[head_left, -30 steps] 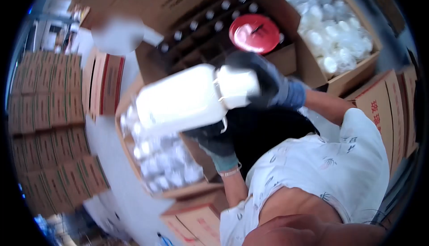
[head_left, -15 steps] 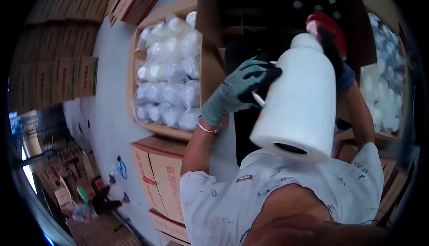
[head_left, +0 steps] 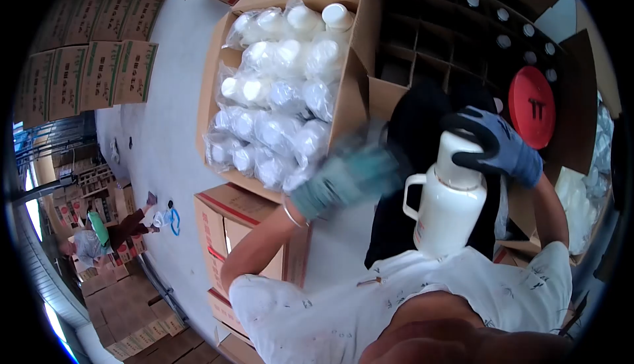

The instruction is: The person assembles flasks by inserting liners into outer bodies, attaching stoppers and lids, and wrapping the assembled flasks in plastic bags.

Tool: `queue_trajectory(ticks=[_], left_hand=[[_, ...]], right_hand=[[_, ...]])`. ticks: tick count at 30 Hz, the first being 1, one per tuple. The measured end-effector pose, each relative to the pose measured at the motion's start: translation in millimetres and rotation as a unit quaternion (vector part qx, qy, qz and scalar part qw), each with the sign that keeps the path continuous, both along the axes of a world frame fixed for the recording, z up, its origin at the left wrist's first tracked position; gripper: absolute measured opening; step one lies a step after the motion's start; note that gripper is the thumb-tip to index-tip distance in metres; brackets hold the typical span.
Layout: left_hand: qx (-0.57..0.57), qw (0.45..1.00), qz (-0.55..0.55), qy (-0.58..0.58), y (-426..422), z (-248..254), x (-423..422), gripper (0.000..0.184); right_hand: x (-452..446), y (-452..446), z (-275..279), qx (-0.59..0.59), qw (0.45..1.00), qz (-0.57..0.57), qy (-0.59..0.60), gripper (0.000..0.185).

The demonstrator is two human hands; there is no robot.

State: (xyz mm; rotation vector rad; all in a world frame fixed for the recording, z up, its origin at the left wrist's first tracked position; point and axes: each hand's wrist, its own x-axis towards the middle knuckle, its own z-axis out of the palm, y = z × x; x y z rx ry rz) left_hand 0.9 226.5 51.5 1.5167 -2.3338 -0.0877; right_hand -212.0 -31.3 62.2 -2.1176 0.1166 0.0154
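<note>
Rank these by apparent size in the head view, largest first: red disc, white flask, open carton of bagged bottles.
1. Open carton of bagged bottles
2. White flask
3. Red disc
Nearness to the camera may affect this.

And the right hand (head_left: pixel 492 143), gloved in blue, has thumb and fingers curled in a grip, right forearm (head_left: pixel 549 215) angled inward; across from it the left hand (head_left: pixel 353 178), green-gloved, is a blur, fingers unreadable, left forearm (head_left: pixel 264 240) slanting forward and in
</note>
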Motion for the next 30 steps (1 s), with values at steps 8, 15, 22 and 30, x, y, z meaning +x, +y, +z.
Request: queue_trajectory(ticks=[8, 15, 22, 30], left_hand=[[0.04, 0.831, 0.535, -0.147, -119, -173, 294, 0.027], [0.172, 0.797, 0.571, 0.094, -175, -203, 348, 0.038], [-0.155, 0.739, 0.203, 0.623, -140, -38, 254, 0.04], [-0.057, 0.667, -0.032, 0.742, -168, 85, 161, 0.054]], right_hand=[[34, -22, -18, 0.354, 0.911, -0.213, -0.02, 0.039], [69, -45, -28, 0.166, 0.978, -0.125, -0.025, 0.036], [139, -67, -36, 0.146, 0.969, -0.124, -0.156, 0.039], [231, -47, 39, 0.312, 0.913, -0.187, -0.184, 0.043]])
